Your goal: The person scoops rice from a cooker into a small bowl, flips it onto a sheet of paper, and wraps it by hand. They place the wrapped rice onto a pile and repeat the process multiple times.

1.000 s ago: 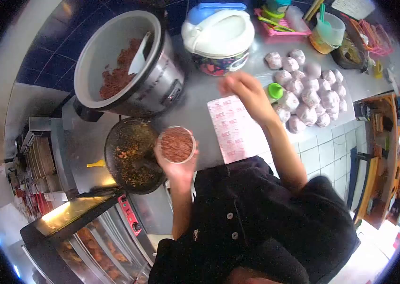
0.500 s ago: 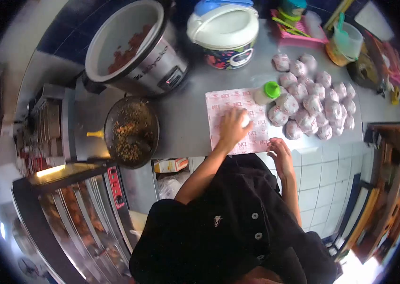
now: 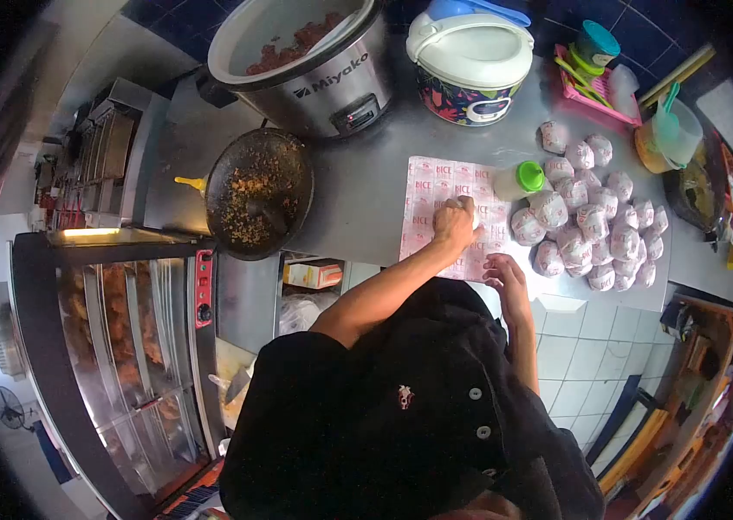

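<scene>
A sheet of white wrapping paper (image 3: 423,204) with red print lies flat on the metal counter in front of me. My left hand (image 3: 453,225) is over the middle of the sheet, its fingers curled around a small white rounded thing (image 3: 476,220), mostly hidden by the hand. At the sheet's lower right corner is my right hand (image 3: 507,279), with its fingers loosely bent and apart. A bottle with a green cap (image 3: 528,177) stands by the upper right edge of the paper. Several round paper-wrapped bundles (image 3: 592,221) are heaped to the right.
Left on the counter sits a dark pan (image 3: 236,221) of crumbly food. Behind are a Miyako cooker (image 3: 332,100) and a lidded flowered rice container (image 3: 470,87). A pink basket (image 3: 600,108) and a plastic jug (image 3: 678,134) stand back right. A glass-fronted warmer (image 3: 132,347) is lower left.
The view has shifted, so the counter things appear farther right. My left hand stays over the paper, its fingers now covering more of the white thing. My right hand remains by the paper's corner.
</scene>
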Motion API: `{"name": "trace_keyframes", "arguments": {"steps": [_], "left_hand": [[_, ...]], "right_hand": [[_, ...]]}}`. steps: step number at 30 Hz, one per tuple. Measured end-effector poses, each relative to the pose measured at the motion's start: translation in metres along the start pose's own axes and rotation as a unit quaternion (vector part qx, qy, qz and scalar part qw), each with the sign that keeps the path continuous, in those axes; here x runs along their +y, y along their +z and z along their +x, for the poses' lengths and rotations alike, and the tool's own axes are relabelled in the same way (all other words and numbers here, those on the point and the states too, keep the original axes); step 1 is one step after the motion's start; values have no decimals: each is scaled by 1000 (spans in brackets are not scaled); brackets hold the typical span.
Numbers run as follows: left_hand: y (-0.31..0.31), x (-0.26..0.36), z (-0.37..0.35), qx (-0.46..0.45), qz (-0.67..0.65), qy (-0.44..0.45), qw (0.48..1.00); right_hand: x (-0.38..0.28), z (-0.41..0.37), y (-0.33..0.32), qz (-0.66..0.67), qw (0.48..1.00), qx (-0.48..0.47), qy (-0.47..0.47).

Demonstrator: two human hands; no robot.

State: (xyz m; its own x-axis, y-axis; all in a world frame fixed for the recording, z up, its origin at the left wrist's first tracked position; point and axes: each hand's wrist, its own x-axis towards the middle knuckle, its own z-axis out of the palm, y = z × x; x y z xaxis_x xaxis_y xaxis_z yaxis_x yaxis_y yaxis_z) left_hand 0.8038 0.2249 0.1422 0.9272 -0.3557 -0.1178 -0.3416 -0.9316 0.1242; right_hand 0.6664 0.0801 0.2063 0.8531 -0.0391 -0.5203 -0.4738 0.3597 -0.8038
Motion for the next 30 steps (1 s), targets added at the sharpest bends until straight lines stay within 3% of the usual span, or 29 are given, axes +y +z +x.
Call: {"name": "trace_keyframes", "arguments": {"steps": [4, 5, 12, 13, 15, 16, 18, 20, 22, 24, 27, 30], "left_hand": [[-2, 3, 2, 41, -3, 4, 999], [-27, 7, 1, -35, -19, -29, 999], [-143, -11, -24, -29, -112, -110, 987], [-146, -26, -29, 8, -181, -124, 976], [-147, -63, -38, 81, -313, -153, 934], [-124, -87, -37, 139, -435, -129, 880], [-101, -116, -48, 156, -538, -182, 808], [-77, -128, -53, 226, -582, -193, 757], [-40, -141, -47, 277, -602, -128, 738], [-35, -146, -49, 266, -321, -153, 896], [-30, -138, -50, 274, -133, -168, 938], [-34, -139, -65, 312, -122, -187, 924]], "right_hand": [[2, 2, -4, 1, 1000, -3, -20], [0, 1, -6, -1, 1000, 0, -19], [-7, -4, -12, 29, 998, 40, -40], [-5, -4, -14, 32, 998, 43, -43], [-3, -7, -17, 20, 998, 49, -45], [-3, -6, -18, 13, 998, 47, -46], [7, 0, -21, 2, 997, 63, -47], [20, 11, -27, 4, 998, 58, -38], [16, 12, -22, -11, 998, 47, -26], [7, 12, -17, -32, 999, 36, -14], [3, 18, -17, -56, 998, 22, -4], [-6, 19, -17, -70, 997, 23, -6]]}}
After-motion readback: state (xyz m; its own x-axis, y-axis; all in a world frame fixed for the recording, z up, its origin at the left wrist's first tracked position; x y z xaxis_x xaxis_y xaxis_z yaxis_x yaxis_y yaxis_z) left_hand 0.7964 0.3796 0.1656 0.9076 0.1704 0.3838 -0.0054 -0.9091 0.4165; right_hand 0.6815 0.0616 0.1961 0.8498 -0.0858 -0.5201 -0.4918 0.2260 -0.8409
